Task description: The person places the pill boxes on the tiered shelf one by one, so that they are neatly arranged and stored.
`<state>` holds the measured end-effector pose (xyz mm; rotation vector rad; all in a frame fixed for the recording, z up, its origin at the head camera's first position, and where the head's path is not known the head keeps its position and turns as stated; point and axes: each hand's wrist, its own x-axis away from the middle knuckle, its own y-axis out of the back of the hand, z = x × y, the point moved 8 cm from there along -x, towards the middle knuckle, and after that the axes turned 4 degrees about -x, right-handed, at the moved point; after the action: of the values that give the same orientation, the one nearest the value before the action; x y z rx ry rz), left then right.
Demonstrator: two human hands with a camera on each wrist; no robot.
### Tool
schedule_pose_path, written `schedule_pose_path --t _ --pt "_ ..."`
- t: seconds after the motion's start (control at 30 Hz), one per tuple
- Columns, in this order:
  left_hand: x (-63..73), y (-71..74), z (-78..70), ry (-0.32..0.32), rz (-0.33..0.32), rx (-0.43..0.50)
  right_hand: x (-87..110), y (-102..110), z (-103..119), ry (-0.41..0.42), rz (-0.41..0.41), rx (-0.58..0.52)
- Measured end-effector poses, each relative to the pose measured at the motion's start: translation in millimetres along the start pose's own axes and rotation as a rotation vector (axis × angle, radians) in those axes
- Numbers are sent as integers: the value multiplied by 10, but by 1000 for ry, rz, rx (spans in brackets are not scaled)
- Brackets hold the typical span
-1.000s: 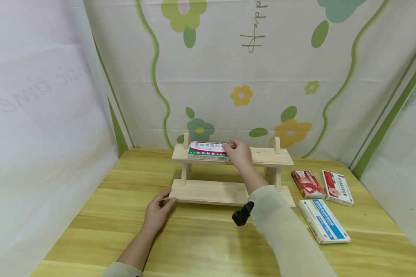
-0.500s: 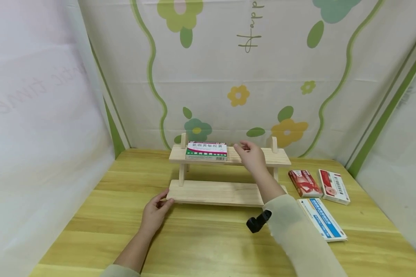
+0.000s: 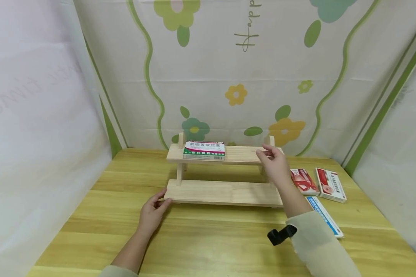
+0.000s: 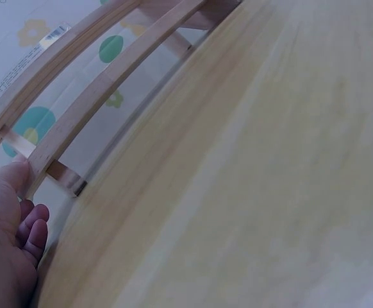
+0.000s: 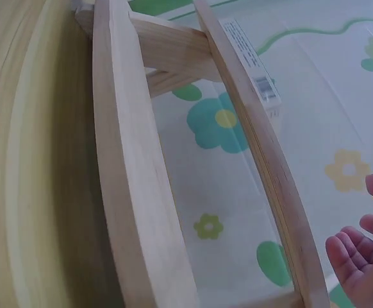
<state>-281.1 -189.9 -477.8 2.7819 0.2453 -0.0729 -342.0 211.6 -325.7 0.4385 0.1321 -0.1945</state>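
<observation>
A two-tier wooden display rack [image 3: 222,193] stands on the table. On the left part of its upper board lies a white, pink and green medicine box [image 3: 203,151], printed face up. My left hand [image 3: 151,215] holds the left end of the lower board between thumb and fingers; in the left wrist view the other fingers [image 4: 36,234] curl below the board. Over the right end of the upper board is my right hand [image 3: 275,165], its fingers loosely bent with nothing between them. In the right wrist view that hand [image 5: 366,256] appears beside the upper board.
Right of the rack lie a red medicine box [image 3: 304,181], a white and red one [image 3: 331,185] and a blue and white one [image 3: 324,216], partly hidden by the right arm. A flower-print cloth [image 3: 208,77] hangs behind the wooden table [image 3: 201,246].
My right hand has let go of the pink and green medicine box and moved right along the upper board. The left hand keeps its place on the rack. The head view has shifted slightly.
</observation>
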Motion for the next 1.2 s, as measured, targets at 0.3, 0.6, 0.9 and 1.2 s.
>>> schedule_pose_path --t 0.3,0.6,0.9,1.2 --pt "-6 3 -8 0 8 11 240 407 -243 -23 -36 68" --pt "-4 2 -13 -1 9 -7 425 705 -432 36 -71 118" --pt "-3 0 1 3 17 -2 665 970 -710 11 -80 243" --pt "8 12 -18 7 21 -24 927 1249 -1111 -58 -105 327"
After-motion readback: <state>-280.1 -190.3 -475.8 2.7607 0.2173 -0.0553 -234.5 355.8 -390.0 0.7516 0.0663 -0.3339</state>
